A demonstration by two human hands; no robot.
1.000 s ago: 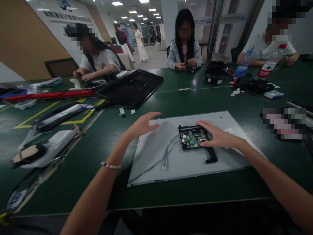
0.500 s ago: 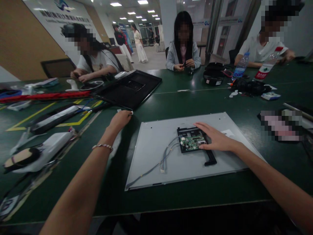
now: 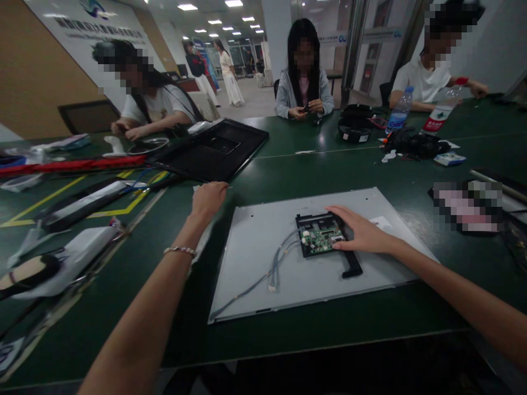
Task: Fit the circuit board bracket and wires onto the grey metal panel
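My right hand (image 3: 364, 233) spans a green circuit board (image 3: 323, 240) in a black bracket (image 3: 352, 266), thumb at the board's edge and fingertips on the bracket's far side. Both lie on the back of a pale flat panel (image 3: 247, 263). Grey cables (image 3: 269, 271) run from the board toward the panel's near left corner, and a loose plug end rests on the panel. Left of the panel, my left hand (image 3: 209, 198) is closed just above the table. A pale strip shows beside its wrist and small pale bits by its fingers; what it pinches is mostly hidden.
Beyond my left hand lies a black plastic frame (image 3: 218, 145). Tools and a white device (image 3: 78, 258) crowd the left side. Bottles (image 3: 399, 112), a black case (image 3: 354, 129) and a phone-like object (image 3: 465, 208) are at right. Three people sit across the green table (image 3: 284, 170).
My left hand has turned slightly, back of the hand more upward, and a pale strip now shows by its wrist. My right hand keeps its place on the board. The view has shifted slightly.
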